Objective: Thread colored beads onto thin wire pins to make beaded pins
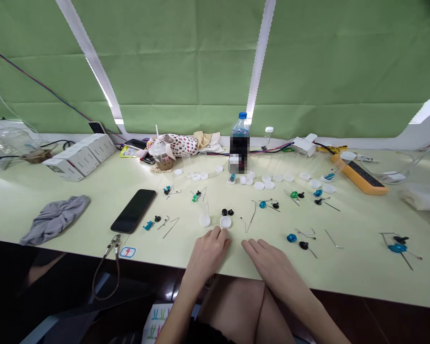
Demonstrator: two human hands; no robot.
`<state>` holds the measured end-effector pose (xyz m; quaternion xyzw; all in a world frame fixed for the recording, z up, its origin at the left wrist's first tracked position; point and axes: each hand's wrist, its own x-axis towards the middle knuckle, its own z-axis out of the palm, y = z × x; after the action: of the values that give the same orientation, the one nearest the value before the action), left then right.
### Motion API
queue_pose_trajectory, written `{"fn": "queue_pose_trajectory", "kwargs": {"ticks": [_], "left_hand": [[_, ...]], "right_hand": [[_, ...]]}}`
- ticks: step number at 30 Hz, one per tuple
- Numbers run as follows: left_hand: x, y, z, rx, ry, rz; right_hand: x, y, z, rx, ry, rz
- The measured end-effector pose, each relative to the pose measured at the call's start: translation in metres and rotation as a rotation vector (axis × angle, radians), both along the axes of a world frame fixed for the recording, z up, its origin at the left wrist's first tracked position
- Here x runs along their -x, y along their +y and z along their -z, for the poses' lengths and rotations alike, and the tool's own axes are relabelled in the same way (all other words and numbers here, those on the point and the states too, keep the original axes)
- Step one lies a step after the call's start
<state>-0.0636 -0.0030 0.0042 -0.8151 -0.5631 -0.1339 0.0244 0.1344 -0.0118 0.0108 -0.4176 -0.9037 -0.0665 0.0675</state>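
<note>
My left hand [208,251] rests on the table's near side with loosely bent fingers, just short of a white round cap [225,222]. Nothing shows in it. My right hand [270,260] lies palm down with its fingers stretched toward the left hand, also holding nothing I can see. Beyond the left hand stands a clear plastic tube [203,212]. Two small black parts [224,212] sit behind the white cap. A thin bent metal wire [251,217] lies ahead of my right hand, and a blue part [291,238] with wires is to its right.
Small groups of blue, green and black parts with wires spread across the table [361,272]. White caps [259,185] line the back, near a blue-capped bottle [241,126]. A phone [134,210], grey cloth [57,217] and white boxes [82,155] are left; an orange power strip [374,184] is right.
</note>
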Motion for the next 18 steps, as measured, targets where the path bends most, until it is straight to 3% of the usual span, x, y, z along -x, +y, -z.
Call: {"fn": "queue_pose_trajectory", "kwargs": {"ticks": [7,10,18], "left_hand": [[0.001,0.0,-0.001,0.001,-0.039,-0.036],[0.001,0.0,-0.001,0.003,-0.044,-0.036],[0.005,-0.001,0.008,-0.134,-0.103,-0.058]], "right_hand": [[0.002,-0.006,0.008,-0.122,-0.062,0.058],[-0.002,-0.006,0.013,-0.091,-0.005,0.042],[-0.002,0.017,-0.006,0.192,0.633,0.237]]}}
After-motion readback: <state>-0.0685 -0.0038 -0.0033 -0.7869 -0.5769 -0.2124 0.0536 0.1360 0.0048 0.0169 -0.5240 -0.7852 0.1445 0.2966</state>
